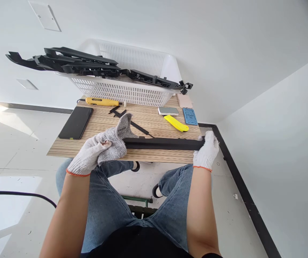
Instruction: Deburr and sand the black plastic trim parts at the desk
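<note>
Right across the center of the frame runs a long black strip (164,143), near the front edge of the wooden table (148,156). Its left end is hidden inside a gray cloth (116,143), so its shape there cannot be told; its right end is covered by fingers. The person's left hand (88,154), gloved in white, is closed on the cloth, left of the strip's visible part. The gloved right hand (207,148) grips the strip's right end.

Beyond the strip lie a black caliper (140,128), partly hidden by the cloth, and a yellow knife (176,123) beside a gray-topped block (168,111). A blue card (189,116) and a pale pink pad (184,101) are farther right. Left of center are a dark phone (76,123) and a yellow corded tool (102,102). In the upper left and upper center, black parts (81,64) overlap in and across a white basket (111,91), their separate outlines hard to make out.
</note>
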{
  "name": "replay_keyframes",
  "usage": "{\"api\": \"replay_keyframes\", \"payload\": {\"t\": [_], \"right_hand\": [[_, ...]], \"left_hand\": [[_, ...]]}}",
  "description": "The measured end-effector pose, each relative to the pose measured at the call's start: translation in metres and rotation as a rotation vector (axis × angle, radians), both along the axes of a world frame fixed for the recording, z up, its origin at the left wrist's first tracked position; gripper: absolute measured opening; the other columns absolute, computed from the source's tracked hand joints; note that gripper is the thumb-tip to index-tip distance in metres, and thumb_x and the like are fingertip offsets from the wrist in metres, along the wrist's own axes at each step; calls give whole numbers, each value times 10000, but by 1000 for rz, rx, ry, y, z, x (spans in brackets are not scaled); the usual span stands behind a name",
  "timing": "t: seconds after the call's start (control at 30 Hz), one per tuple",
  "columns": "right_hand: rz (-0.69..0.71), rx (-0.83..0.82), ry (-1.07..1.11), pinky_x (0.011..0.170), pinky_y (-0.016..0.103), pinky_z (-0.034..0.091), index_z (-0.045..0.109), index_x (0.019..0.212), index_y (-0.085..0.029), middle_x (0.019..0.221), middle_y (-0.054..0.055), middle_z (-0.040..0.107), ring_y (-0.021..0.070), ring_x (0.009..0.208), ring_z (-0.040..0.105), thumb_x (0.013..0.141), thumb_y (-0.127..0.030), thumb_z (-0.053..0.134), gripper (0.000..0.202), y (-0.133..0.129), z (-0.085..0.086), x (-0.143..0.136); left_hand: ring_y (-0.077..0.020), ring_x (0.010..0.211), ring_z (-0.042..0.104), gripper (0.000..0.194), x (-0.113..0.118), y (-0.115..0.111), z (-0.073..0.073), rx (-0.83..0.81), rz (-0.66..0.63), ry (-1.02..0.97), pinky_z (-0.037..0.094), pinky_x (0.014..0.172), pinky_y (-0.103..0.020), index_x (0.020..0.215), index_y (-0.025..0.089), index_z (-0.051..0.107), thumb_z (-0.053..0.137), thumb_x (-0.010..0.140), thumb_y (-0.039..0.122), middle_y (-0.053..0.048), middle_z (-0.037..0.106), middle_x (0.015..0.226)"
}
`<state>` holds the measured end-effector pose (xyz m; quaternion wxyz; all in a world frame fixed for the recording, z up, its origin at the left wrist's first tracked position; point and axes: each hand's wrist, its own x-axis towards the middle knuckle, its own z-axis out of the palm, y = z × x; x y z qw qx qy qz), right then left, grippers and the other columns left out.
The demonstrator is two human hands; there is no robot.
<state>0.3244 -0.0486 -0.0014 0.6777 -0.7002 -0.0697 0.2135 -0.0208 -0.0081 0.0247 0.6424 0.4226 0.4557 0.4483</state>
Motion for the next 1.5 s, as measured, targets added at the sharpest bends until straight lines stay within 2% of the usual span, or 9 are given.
{"api": "replay_keyframes", "payload": {"t": [0.17,0.33,0.53,0.8,0.93,1.07,1.23,1.37,1.5], "right_hand": [[-30,14,12,402,216,223,592,1071,-269,851,-20,608,121,590,488,877,-543,636,339,1,0,0],[-21,10,-36,389,221,262,596,1046,-264,838,-26,608,124,595,493,867,-545,655,339,2,-4,2],[-18,3,-33,400,230,266,599,1067,-266,862,-16,627,133,605,521,859,-591,660,390,2,-5,2],[-52,26,23,387,214,251,606,1069,-267,862,-19,626,126,607,538,874,-557,663,353,3,-4,3],[1,4,-28,403,214,301,629,1029,-248,844,-25,603,128,642,535,845,-528,700,342,3,-5,3],[44,7,-160,422,218,323,654,990,-230,814,-29,574,121,645,487,813,-546,738,372,2,-7,2],[53,-28,-171,442,230,359,643,987,-233,834,-24,589,128,648,489,832,-547,723,359,2,-6,2],[82,-54,-218,541,253,437,663,991,-229,857,-11,621,155,731,559,849,-500,687,307,3,-10,3],[77,-57,-326,825,333,524,703,977,-203,994,37,709,201,934,645,850,-467,658,296,5,-14,6]], "left_hand": [[-143,670,643,406,5,-1,-1,-5,31,43,546,637,-239,801,170,714,990,549,329,2,735,733],[-104,570,549,369,19,-3,-4,72,83,228,440,527,-205,667,200,576,928,589,282,50,620,635],[-166,715,674,388,16,-3,-7,20,145,121,562,684,-266,765,187,694,965,543,356,-8,739,776],[-281,941,762,461,2,0,-7,13,47,14,627,804,-327,927,208,766,951,597,472,-81,813,980],[-319,1083,773,371,10,-6,-10,139,-98,263,620,982,-418,999,212,791,839,778,506,-96,839,1081],[-304,1379,662,338,29,-10,-16,573,-353,808,469,1226,-446,1214,277,811,631,930,309,-53,763,1398],[-319,1478,573,516,61,-14,-28,1000,-400,1130,488,1213,-476,1466,222,680,565,963,224,-101,682,1508],[-336,1555,473,563,111,-20,-31,1136,-417,1251,449,1246,-500,1576,134,557,540,1025,251,-167,553,1626],[-276,1620,364,553,177,-24,-33,1167,-522,1314,383,1304,-493,1625,170,494,437,1078,232,-124,437,1712]]}}
